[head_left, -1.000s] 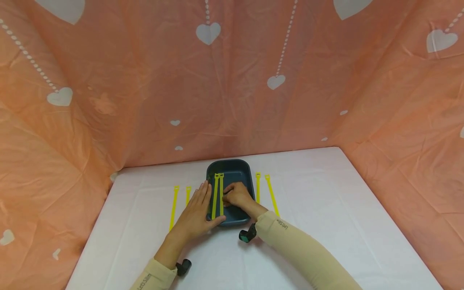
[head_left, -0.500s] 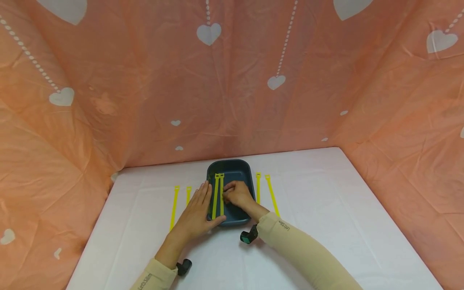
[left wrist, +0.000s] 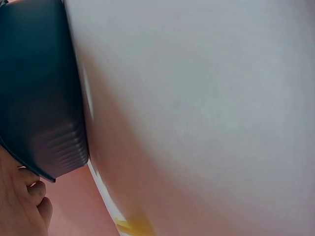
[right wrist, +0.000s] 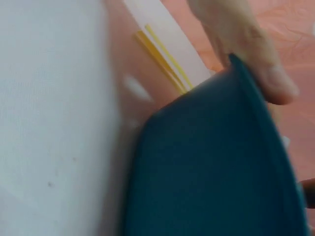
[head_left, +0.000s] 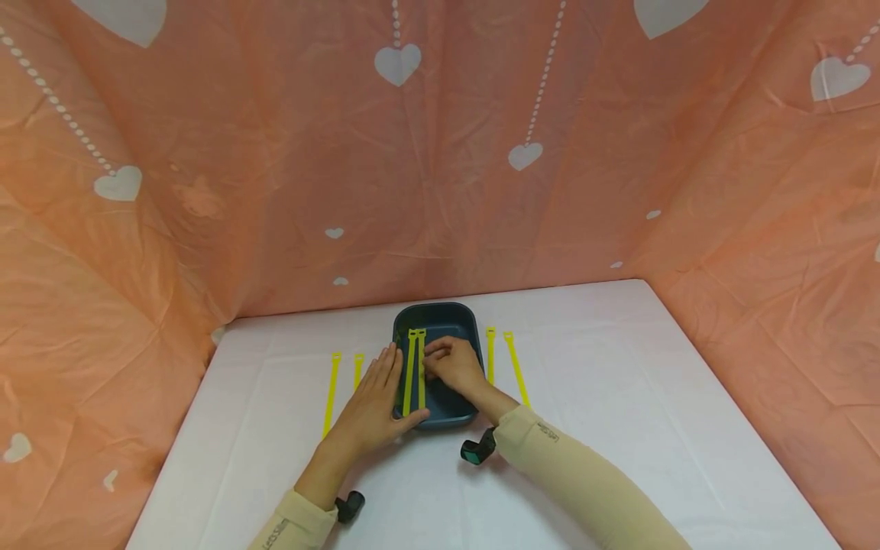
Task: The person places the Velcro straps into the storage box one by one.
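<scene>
A dark blue rectangular tray [head_left: 450,412] stands on the table with two yellow cable-tie straps [head_left: 409,378] lying side by side in its left half, their slotted heads at the far end. My left hand [head_left: 371,409] rests along the tray's left side, fingers extended and thumb over the near rim. In the right wrist view, the thumb of that left hand [right wrist: 251,54] reaches over the rim. Inside the tray, my right hand [head_left: 456,367] hovers with bent fingers, fingertips right beside the right-hand strap [head_left: 422,382], which lies flat along the tray.
Two more yellow straps lie on the white table [head_left: 619,428] left of the tray, an outer strap [head_left: 331,393] and an inner strap [head_left: 358,370] partly behind the left hand. Right of it are a near-upright strap [head_left: 490,355] and a slanted strap [head_left: 517,370]. A pink cloth [head_left: 447,191] encloses the back and sides.
My right hand has risen slightly and drawn a little to the right, its fingertips easing off the right-hand strap. The left hand, tray and straps have stayed in place.
</scene>
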### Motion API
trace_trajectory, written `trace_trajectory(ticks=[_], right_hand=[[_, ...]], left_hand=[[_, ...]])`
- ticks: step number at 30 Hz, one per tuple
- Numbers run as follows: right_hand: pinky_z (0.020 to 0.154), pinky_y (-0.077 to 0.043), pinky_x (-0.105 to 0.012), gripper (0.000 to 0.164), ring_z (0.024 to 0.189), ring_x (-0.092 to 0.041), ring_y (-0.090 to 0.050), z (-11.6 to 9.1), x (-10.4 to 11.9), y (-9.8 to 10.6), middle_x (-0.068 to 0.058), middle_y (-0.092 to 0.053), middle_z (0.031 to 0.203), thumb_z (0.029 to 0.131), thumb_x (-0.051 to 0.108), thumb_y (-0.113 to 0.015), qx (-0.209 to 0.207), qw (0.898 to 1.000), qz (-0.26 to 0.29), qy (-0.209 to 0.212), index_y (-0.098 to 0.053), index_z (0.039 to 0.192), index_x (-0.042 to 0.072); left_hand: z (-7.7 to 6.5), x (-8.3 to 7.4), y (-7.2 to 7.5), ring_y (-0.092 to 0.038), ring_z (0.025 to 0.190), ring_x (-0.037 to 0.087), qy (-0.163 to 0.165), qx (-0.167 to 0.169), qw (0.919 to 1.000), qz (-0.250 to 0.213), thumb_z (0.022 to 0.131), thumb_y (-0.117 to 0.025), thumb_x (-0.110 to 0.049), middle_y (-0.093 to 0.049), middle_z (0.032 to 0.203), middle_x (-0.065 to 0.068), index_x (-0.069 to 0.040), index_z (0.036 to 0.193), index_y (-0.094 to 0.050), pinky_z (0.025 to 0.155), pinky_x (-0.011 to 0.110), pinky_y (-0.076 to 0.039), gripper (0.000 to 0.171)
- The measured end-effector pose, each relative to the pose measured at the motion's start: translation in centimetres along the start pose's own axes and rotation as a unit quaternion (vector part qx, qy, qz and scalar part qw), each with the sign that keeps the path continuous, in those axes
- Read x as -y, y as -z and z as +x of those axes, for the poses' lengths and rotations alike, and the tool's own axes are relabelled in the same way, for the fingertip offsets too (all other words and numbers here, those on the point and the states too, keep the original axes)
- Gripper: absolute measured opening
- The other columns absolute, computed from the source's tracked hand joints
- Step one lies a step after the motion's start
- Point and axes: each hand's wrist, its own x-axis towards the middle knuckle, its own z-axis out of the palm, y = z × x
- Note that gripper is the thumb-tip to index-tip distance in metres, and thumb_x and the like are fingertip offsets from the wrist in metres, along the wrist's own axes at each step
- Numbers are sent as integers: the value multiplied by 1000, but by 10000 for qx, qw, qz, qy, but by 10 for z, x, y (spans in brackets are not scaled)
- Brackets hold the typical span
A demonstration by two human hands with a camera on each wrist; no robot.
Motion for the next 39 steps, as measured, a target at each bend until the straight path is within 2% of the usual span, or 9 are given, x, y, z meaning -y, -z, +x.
trace_trajectory(ticks=[6,10,17,21,25,32,39], right_hand=[[77,-67,-44,23,79,-29,-78,-4,8,14,-18,-79,94,97,0,-74,-30,9993,326,187,-72,118,-10],[80,-66,-50,23,80,-28,-77,-7,13,27,-15,-78,95,97,1,-76,-115,9986,342,393,-73,118,-8],[78,-66,-45,19,87,-42,-76,-13,19,45,-16,-78,98,97,0,-77,-324,9962,280,761,-75,115,-4],[82,-65,-52,19,93,-49,-74,-19,21,54,-18,-77,100,98,1,-77,-360,9958,383,753,-75,116,-3],[83,-65,-53,24,95,-52,-72,-22,18,63,-21,-76,103,98,0,-76,-443,9952,399,775,-72,122,-6],[78,-66,-40,28,91,-48,-74,-22,8,84,-23,-77,104,99,1,-74,-809,9937,321,712,-70,124,-9],[79,-66,-35,27,84,-27,-76,-24,-2,106,-25,-76,104,99,3,-76,-1062,9924,361,508,-70,122,-10]], left_hand=[[0,0,0,5,167,28,29,1,10000,-22,98,-57,-76,9,180,13,-2,171,1,135,49,-6,119],[-1,0,-1,3,167,29,-10,-52,10000,14,98,-56,-78,7,180,14,-1,171,-1,135,49,-7,119],[-2,0,1,4,167,29,-3,-59,10000,-29,98,-57,-78,8,180,13,-2,171,0,134,49,-8,119],[-1,0,1,3,167,29,-8,-93,10000,-8,97,-57,-78,7,180,14,-2,171,-1,134,50,-8,120],[-1,1,0,2,167,30,-39,-133,9999,38,97,-56,-79,4,180,15,-1,171,-2,134,49,-8,120],[-2,-1,1,3,167,27,63,-33,10000,22,96,-56,-81,7,180,12,-3,171,0,134,47,-7,122],[-2,-1,1,4,167,27,54,30,10000,7,96,-55,-80,8,180,12,-3,171,1,134,47,-6,121]])
